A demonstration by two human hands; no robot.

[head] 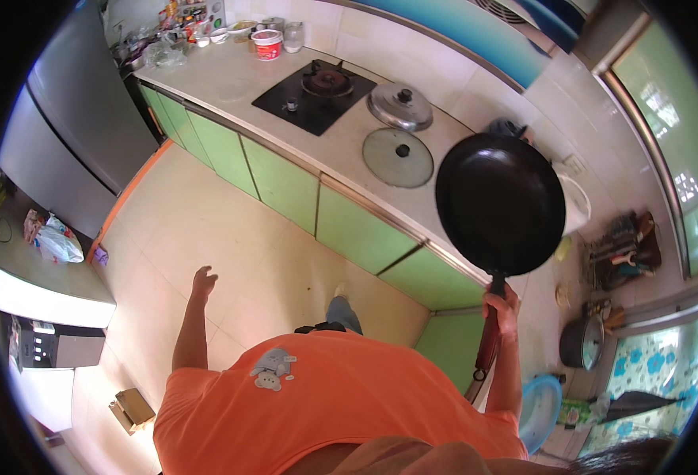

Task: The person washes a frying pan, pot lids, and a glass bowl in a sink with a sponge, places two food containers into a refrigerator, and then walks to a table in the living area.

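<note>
My right hand [505, 309] grips the dark red handle of a black frying pan [499, 205]. The pan is raised at the right, its bare inside facing me, and it hides part of the counter behind it. Out over the floor on the left is my left hand [204, 283], holding nothing, fingers apart and slightly curled. On the pale countertop [331, 145], left of the pan, lie a glass lid [397, 158] with a black knob and a domed metal lid [400, 107]. Farther left sits a black gas stove [315, 95] with one burner.
A red-and-white tub [267, 45], a glass jar [293, 37] and several bottles stand at the counter's far left. Green cabinets [279, 184] run below. A grey refrigerator [81, 107] is at left, a cardboard box [132, 411] on the floor. Right are a lidded pot [581, 341] and blue basin [540, 415].
</note>
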